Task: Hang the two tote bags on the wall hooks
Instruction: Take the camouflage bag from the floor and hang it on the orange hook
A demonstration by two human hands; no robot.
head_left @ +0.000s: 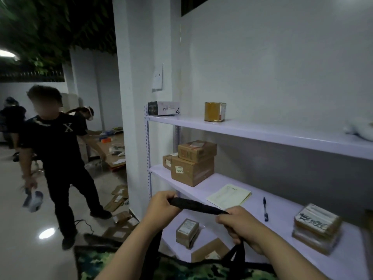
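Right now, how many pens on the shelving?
1. A blue pen lies on the middle shelf, right of the yellow paper. More could be hidden behind boxes.

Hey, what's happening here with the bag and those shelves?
A person holds a camouflage tote bag by its black strap, stretched between the left hand and the right hand. They stand facing a white shelf unit stacked with cardboard boxes, a pen and papers. No wall hook is in view, so the bag isn't hung yet. Another person stands to the left.
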